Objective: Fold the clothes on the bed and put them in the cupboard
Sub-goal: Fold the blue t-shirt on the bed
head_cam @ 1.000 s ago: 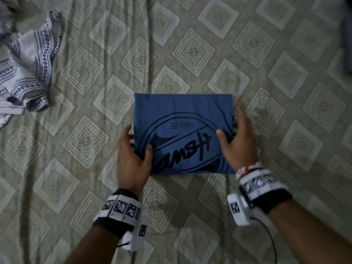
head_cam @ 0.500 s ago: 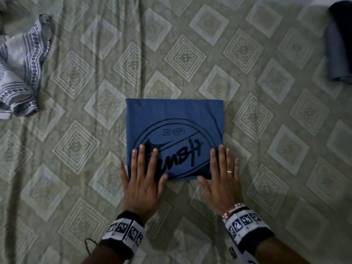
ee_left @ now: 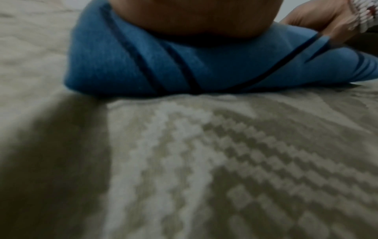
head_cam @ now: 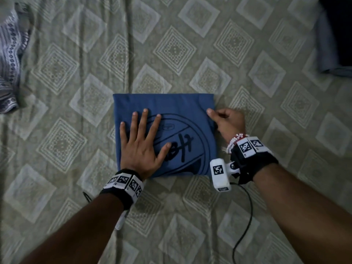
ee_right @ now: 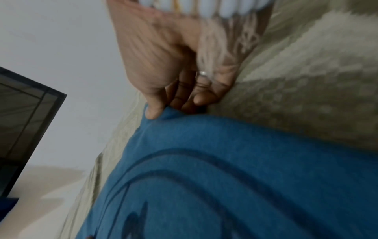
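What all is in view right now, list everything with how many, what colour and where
T-shirt: one, blue with a dark print, folded into a rectangle, middle of the bed.
Bedsheet: one, olive with pale diamonds, under everything.
Patterned cloth: one, white with dark bands, unfolded, left edge.
Dark clothes: folded, grey-blue and black, top right corner; count unclear.
Dark frame: one, at the left of the right wrist view, against a pale wall; what it is cannot be told.
Left hand: flat, fingers spread, pressing on the T-shirt's left half.
Right hand: pinching the T-shirt's right edge, thumb on top; bead bracelet at the wrist.
Wrist cameras: one on each wrist, black bands with white tags.
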